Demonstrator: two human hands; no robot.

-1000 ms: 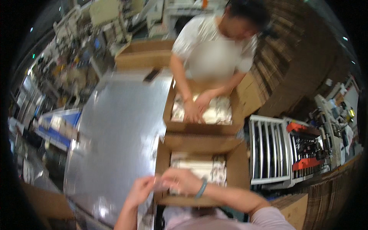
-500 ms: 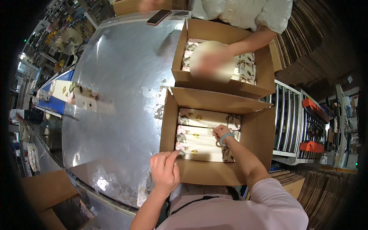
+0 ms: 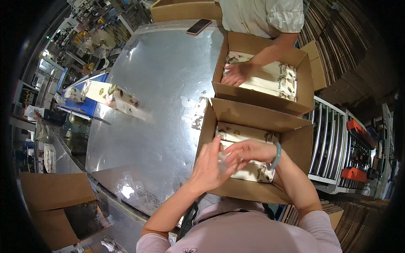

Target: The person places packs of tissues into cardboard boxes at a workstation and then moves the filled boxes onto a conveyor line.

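My left hand [image 3: 206,168] is over the near left corner of an open cardboard box [image 3: 295,139], index finger and thumb apart. Reaching across from the right, my right hand [image 3: 252,151], with a pale green bangle [image 3: 276,156] on the wrist, meets it. Its fingers are bent together and blurred. Something whitish and blurred shows between the hands; its kind cannot be told. Below them, cream soft packs with a floral print [image 3: 240,132] lie in rows on the box's bottom, partly hidden by my hands.
Across from me, a co-worker's hand [image 3: 238,74] rests on similar packs in a second box [image 3: 270,103]. A phone [image 3: 199,27] lies on the metal table [image 3: 156,84]. More packs [image 3: 120,101] sit by a blue chute [image 3: 90,105]. A roller conveyor [image 3: 327,141] stands right; an open carton [image 3: 55,189] is lower left.
My right hand has lifted off the packs and moved left to meet my left hand, which has come in over the box. The co-worker's hand has shifted to the left side of their box.
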